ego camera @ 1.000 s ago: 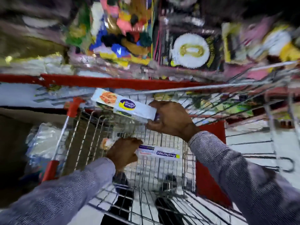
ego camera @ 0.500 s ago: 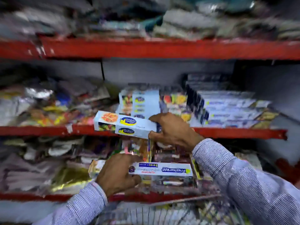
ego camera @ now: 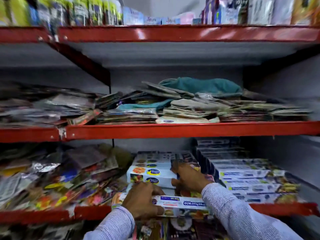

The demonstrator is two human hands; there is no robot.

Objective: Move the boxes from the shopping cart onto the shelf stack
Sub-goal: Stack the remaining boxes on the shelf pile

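Two long white boxes with food pictures and blue-yellow logos are in my hands at the lower shelf. My right hand (ego camera: 188, 177) grips the right end of the upper box (ego camera: 152, 175), which rests on the stack of like boxes (ego camera: 155, 160) at the shelf's middle. My left hand (ego camera: 142, 200) holds the lower box (ego camera: 183, 204) level at the shelf's red front edge (ego camera: 93, 213). A second, larger stack of the same kind of boxes (ego camera: 251, 181) stands to the right. The shopping cart is out of view.
Loose shiny packets (ego camera: 57, 177) crowd the lower shelf's left half. The middle shelf (ego camera: 173, 129) carries flat packets and a teal bundle (ego camera: 204, 85). Bottles and cartons line the top shelf (ego camera: 173, 32). A grey side wall closes the right.
The view lifted from the cart to the shelves. Both hands carried their boxes up and forward; the right hand's box now lies on the middle stack, and the left hand's box reached the shelf edge.
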